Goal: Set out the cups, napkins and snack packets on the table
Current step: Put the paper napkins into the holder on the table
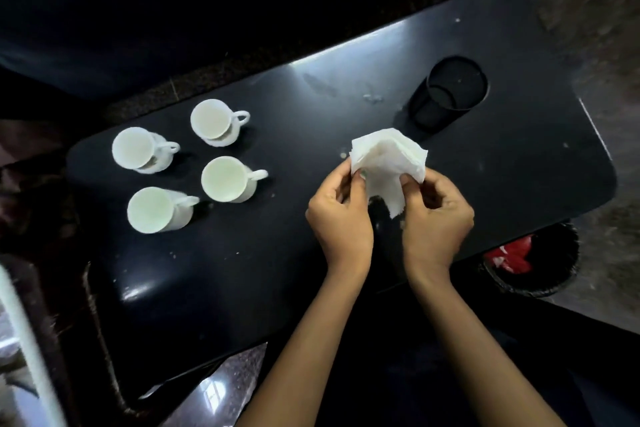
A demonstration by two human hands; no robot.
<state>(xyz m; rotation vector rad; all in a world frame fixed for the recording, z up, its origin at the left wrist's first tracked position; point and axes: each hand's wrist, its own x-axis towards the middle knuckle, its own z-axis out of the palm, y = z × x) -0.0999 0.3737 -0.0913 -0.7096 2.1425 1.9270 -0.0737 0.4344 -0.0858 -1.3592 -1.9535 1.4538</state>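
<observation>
Several white cups stand in a cluster on the left part of the black table (519, 156); two at the back (212, 120) (133, 148) sit on saucers and two in front (225, 178) (152, 210) stand bare, handles to the right. Above the table's middle I hold a bunch of white paper napkins (386, 158). My left hand (337, 215) pinches its left edge and my right hand (438, 215) pinches the right side. No snack packets are visible.
A black mesh cylindrical holder (446, 94) stands behind the napkins at the right. On the floor past the table's right front corner sits a dark bin (530, 263) with red and white rubbish. A white edge runs along the far left.
</observation>
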